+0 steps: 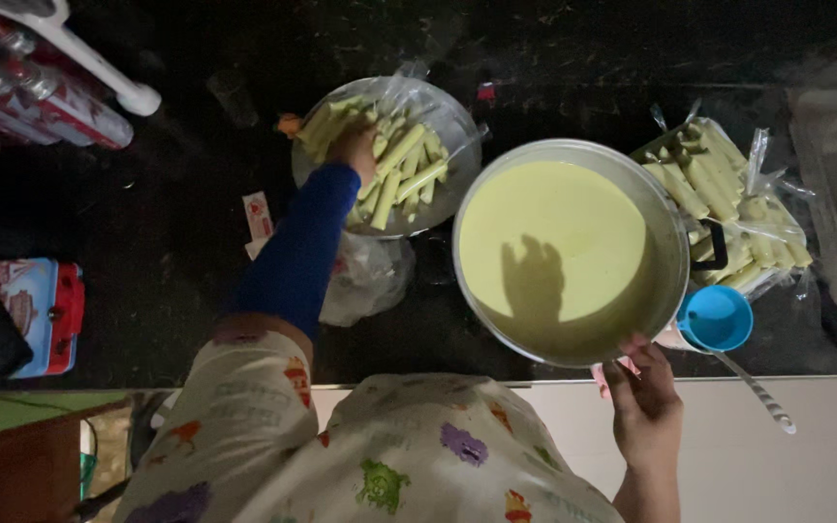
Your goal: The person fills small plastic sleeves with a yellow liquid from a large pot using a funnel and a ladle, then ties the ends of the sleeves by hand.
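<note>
Head view, looking straight down on a dark, glossy counter [167, 242]. Our left hand [356, 150] reaches into the upper middle of the frame, fingers curled down among the pale green sticks [404, 174] in a round metal bowl [457, 126] lined with crinkled clear plastic; we cannot tell whether it has closed on one. Our right hand [643, 392] sits at the lower right, fingers resting on the near rim of the big metal pot [675, 232], which looks like a way to keep it steady. The pot is wide and shallow, filled with smooth, matte yellow-green batter [554, 232]. Its place just beside the bowl keeps the reach short. At the right, more sticks lie heaped in a plastic-lined tray [728, 194]. A blue cup [716, 317] stands beside the pot.
</note>
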